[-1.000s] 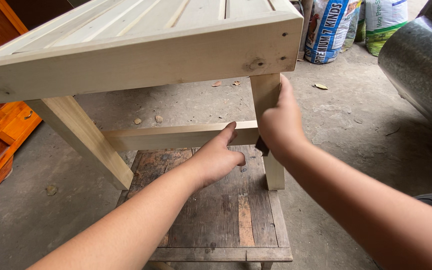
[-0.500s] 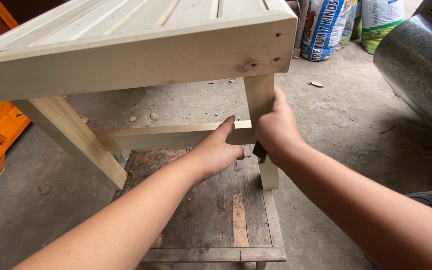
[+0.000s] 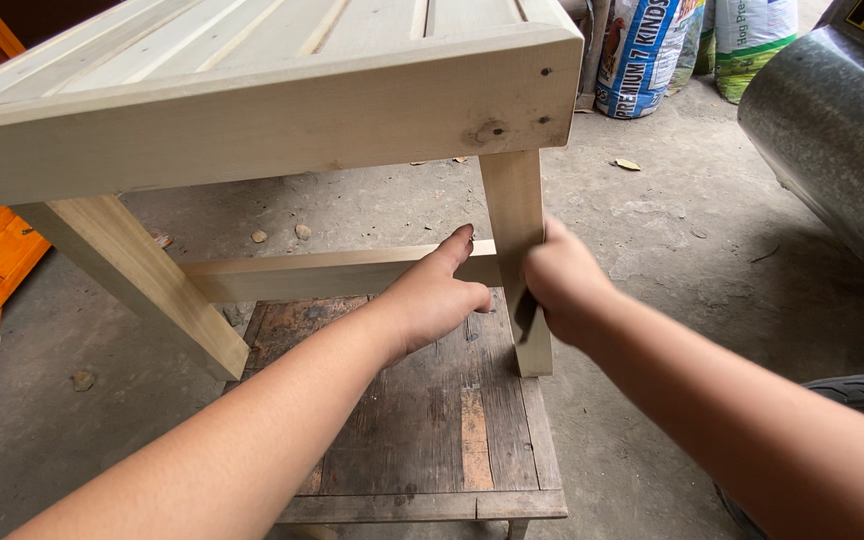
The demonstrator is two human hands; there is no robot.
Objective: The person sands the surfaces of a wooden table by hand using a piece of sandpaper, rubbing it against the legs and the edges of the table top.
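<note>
Both forearms extended forward under pale unfinished wooden slatted table [image 3: 252,110].

Left hand [image 3: 437,295]: loosely curled, index finger straight, tip pressed on pale wooden crossbar [image 3: 322,272] close to its joint with leg; grips nothing.

Right hand [image 3: 560,280]: fingers wrapped round pale square wooden table leg [image 3: 518,215] at right corner, pressing small dark piece [image 3: 525,312], kind unclear, against leg's face.

Leg's foot rests near right edge of weathered dark plank platform [image 3: 432,420], on concrete floor [image 3: 652,230].
</note>
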